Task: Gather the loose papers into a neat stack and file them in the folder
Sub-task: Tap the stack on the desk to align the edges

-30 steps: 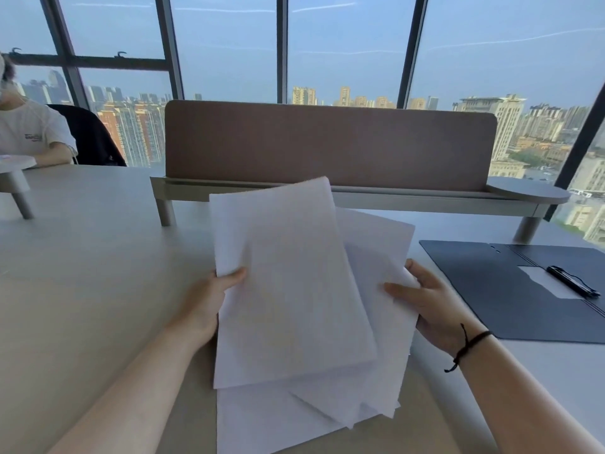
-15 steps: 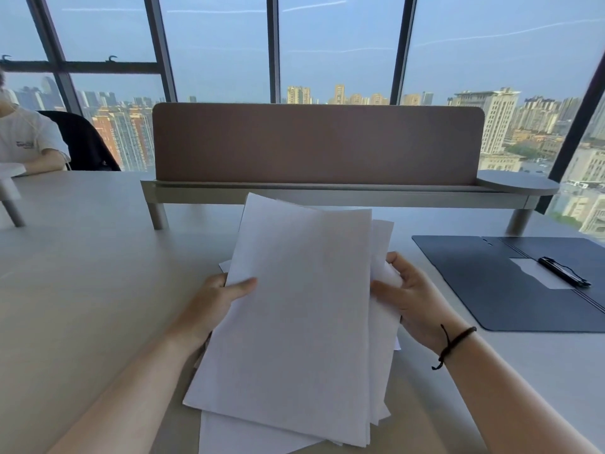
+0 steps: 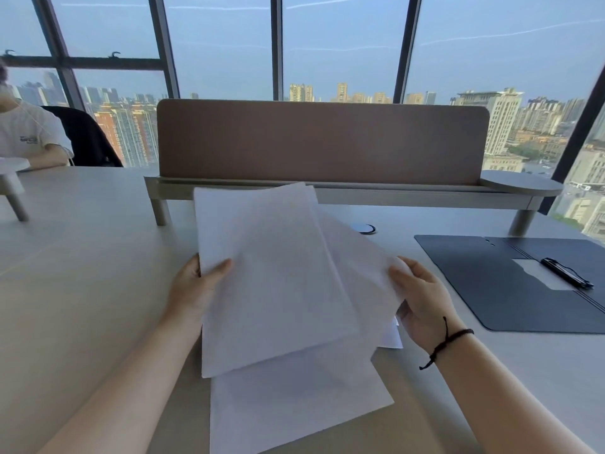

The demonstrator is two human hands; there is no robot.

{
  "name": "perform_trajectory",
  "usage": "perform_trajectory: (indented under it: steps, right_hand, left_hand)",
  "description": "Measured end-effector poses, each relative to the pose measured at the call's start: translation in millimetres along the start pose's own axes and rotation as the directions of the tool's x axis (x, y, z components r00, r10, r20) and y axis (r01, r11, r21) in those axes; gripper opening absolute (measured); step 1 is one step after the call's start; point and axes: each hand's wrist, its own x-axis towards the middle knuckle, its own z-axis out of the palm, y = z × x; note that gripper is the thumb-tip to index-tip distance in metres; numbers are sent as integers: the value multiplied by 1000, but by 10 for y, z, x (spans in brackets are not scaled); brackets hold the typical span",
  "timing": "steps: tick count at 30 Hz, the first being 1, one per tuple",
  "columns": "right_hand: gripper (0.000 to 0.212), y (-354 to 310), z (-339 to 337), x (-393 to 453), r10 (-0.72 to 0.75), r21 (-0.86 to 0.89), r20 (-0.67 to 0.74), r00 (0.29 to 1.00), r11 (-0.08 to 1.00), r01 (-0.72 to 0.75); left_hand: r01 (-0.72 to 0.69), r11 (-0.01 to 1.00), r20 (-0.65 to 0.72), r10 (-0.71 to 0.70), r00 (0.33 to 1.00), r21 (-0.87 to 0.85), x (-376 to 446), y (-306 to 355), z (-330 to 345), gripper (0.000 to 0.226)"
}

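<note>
Both hands hold the sheaf of loose white paper sheets [image 3: 278, 290] tilted up off the pale beige desk [image 3: 82, 257], near its front edge. That lift looks deliberate: sheets clear of the surface can slide against each other and be squared.

The left hand [image 3: 193, 290] grips the sheaf's left edge, thumb curled over the top sheet and fingers hidden behind it, which pins that side as the fixed reference. The right hand [image 3: 422, 299] pinches the right edge, thumb lying on top and fingers tucked beneath, so it can nudge the stray sheets inward.

The papers are not yet neat. The top sheet sits skewed to the left, a second fans out to the right behind it, a third hangs lower toward the front edge, and a small corner pokes out below the right hand. In my judgement, gathering is done and aligning is the step in hand.

The dark navy flat folder [image 3: 510, 283] lies open toward the right edge of the desk, well apart from the sheaf, its inside facing up to receive the stack. A black pen [image 3: 566, 271] rests on a white slip [image 3: 540, 273] in its right leaf, and may need to be moved before filing.
</note>
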Motion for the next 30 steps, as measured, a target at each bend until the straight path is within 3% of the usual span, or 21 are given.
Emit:
perform_trajectory:
  steps: [2, 4, 7, 11, 14, 16, 18, 20, 22, 23, 24, 26, 27, 28, 30]
  right_hand:
    - [16, 31, 23, -6, 89, 170, -27, 996, 982, -83]
    - [18, 79, 90, -57, 152, 204, 52, 987, 966, -159]
    - [22, 120, 200, -140, 206, -20, 141, 968, 978, -206]
    - [40, 86, 239, -235, 338, -433, 259, 905, 878, -204]
    - [40, 17, 246, -321, 447, -549, 349, 824, 810, -207]
    - [35, -57, 230, -344, 481, -594, 368, 796, 780, -196]
    - [29, -125, 168, -276, 402, -672, 306, 863, 734, -103]
    - [28, -189, 61, -109, 181, -709, 164, 970, 705, -11]
    - [41, -211, -49, 78, -22, -732, 30, 999, 681, 37]
    - [49, -190, -77, 138, -65, -769, 2, 998, 638, 43]
    - [49, -143, -88, 172, -54, -848, 12, 998, 529, 39]
    - [68, 65, -112, 193, 11, -989, 84, 996, 123, 82]
    - [81, 168, -107, 179, 24, -992, 123, 992, -30, 124]
    - [93, 230, -84, 164, 27, -985, 145, 989, -90, 147]
    - [106, 248, -18, 125, 23, -985, 149, 989, -90, 150]
  left_hand:
    - [10, 999, -43, -12, 999, -39, 29, -16, -26, 44]
    - [87, 992, -97, -96, 991, -87, 58, -65, -34, 33]
    - [179, 978, -115, -191, 975, -107, 44, -83, -20, 19]
    - [234, 970, -133, -224, 966, 70, 93, -19, -88, 29]
    - [298, 930, -99, -282, 954, 215, 138, 39, -138, 40]
    - [292, 908, -120, -267, 956, 302, 121, 75, -151, 18]
    - [260, 882, -122, -230, 965, 393, 104, 67, -178, 8]
    - [238, 829, -120, -206, 971, 507, 73, 54, -200, 8]
    - [239, 803, -138, -195, 971, 546, 58, 54, -202, 12]
    - [233, 801, -150, -180, 972, 551, 61, 37, -202, 14]
    - [229, 790, -168, -161, 973, 568, 37, 55, -176, 16]
    - [194, 774, -173, -111, 979, 603, -12, 73, -117, 19]
    - [177, 777, -162, -98, 982, 604, -26, 70, -95, 21]
    - [180, 785, -163, -102, 981, 593, -37, 77, -74, 21]
    - [184, 826, -152, -121, 981, 533, -59, 89, -22, 19]
